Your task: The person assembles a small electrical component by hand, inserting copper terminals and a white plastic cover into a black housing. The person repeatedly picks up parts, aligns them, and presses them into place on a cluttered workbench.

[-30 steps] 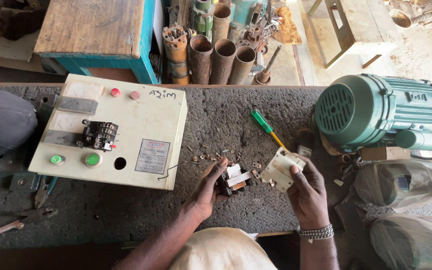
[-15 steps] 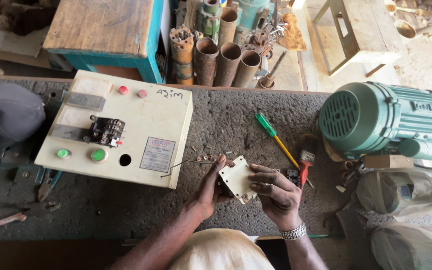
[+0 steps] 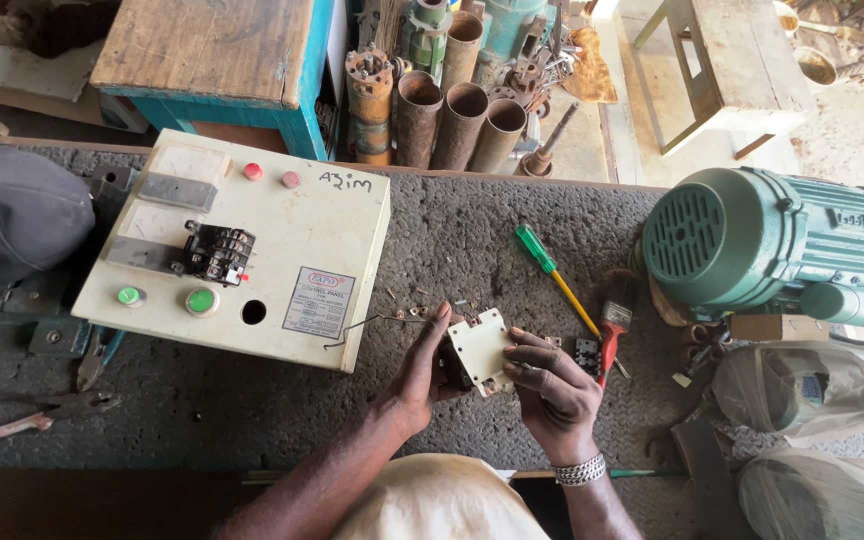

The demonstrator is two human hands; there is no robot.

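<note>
Both my hands hold a small cream-coloured electrical part (image 3: 479, 349) with dark innards just above the rough grey workbench (image 3: 472, 240). My left hand (image 3: 420, 375) grips its left, dark side. My right hand (image 3: 550, 385), with a metal bracelet at the wrist, pinches its right edge with the fingertips. To the left lies a cream control box (image 3: 252, 250) with red and green buttons and a black contactor (image 3: 217, 252) on top. A green-handled screwdriver (image 3: 552, 275) rests just right of the part.
A green electric motor (image 3: 782, 245) stands at the right. A red-handled brush (image 3: 609, 335) lies by my right hand. Plastic bags (image 3: 812, 390) sit lower right, pliers (image 3: 22, 420) lower left, a dark cloth (image 3: 12, 210) far left. Rusty pipes (image 3: 452, 120) stand behind the bench.
A second ago the cream cover was in my right hand, apart from the dark piece in my left. They have come together, and both hands now hold them as one.
</note>
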